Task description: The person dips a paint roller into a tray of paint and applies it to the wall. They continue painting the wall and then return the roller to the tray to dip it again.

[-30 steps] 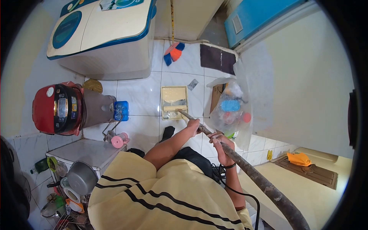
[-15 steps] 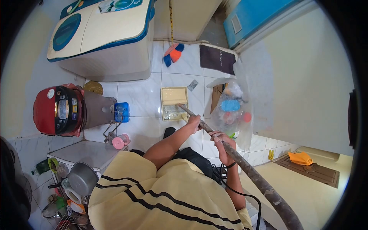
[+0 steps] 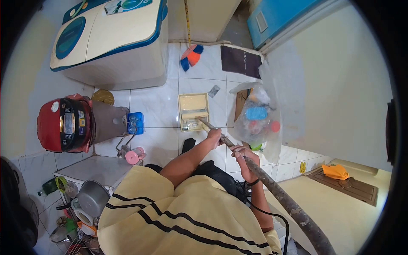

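Both of my hands grip a long, paint-spattered pole (image 3: 278, 193) that slants from the lower right toward a paint tray on the floor. My left hand (image 3: 214, 137) is closed round its thinner far part. Nearer my body, my right hand (image 3: 246, 162) wraps the pole, with a dark band at the wrist. At the pole's far end a paint roller (image 3: 190, 116) lies inside the cream-coloured paint tray (image 3: 180, 121). Cream paint covers the far part of the tray, and greyish bare patches show around the roller.
A washing machine (image 3: 123, 38) and a broom (image 3: 192, 55) are at the back. To the left sit a red rice cooker (image 3: 53, 123), a blue container (image 3: 136, 123) and a pink-lidded jar (image 3: 132, 157). A clear plastic bag of items (image 3: 255, 121) rests right of the tray.
The roller has shifted slightly toward me in the tray, and a greyish strip now shows beyond it. Both hands keep their hold on the pole.
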Available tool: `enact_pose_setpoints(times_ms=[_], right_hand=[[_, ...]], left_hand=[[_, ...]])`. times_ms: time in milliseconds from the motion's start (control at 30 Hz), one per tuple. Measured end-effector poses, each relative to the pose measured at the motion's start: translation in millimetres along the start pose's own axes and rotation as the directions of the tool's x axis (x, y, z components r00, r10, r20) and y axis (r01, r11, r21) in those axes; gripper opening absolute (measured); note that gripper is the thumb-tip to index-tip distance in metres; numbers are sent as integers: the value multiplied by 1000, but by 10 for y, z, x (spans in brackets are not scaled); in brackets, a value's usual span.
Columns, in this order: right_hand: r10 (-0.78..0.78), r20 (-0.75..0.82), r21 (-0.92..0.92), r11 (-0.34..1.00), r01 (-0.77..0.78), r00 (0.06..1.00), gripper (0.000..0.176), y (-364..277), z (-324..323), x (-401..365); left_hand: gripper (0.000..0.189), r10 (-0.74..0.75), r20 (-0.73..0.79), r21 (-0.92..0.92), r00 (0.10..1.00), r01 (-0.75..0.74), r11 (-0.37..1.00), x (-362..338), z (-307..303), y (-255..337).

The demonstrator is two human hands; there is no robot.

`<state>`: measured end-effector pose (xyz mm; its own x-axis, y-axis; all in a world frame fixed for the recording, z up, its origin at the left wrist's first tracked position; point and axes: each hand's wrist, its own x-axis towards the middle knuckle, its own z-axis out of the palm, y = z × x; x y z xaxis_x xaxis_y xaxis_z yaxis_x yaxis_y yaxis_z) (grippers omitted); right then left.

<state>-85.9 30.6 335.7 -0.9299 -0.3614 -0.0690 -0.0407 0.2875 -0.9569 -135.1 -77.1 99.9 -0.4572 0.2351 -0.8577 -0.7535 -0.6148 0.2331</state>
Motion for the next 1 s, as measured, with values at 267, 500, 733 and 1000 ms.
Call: enact_pose_setpoints(times_ms=[267, 500, 733, 1000], right_hand=[[-28, -30, 14, 999, 29, 999, 18, -99, 11, 11], [9, 1, -13, 1000, -9, 1000, 19, -229, -113, 5], [17, 9, -4, 1000, -17, 1000, 21, -67, -84, 12], [64, -125, 38, 998, -59, 990, 25, -182, -255, 186]], left_hand=[[26, 45, -15, 13, 999, -44, 999, -60, 56, 125], [27, -16, -5, 13, 1000, 16, 1000, -169, 141, 24], [26, -19, -16, 1, 1000, 19, 1000, -105, 63, -40], [33, 48, -29, 9, 998, -48, 999, -96, 314, 196]])
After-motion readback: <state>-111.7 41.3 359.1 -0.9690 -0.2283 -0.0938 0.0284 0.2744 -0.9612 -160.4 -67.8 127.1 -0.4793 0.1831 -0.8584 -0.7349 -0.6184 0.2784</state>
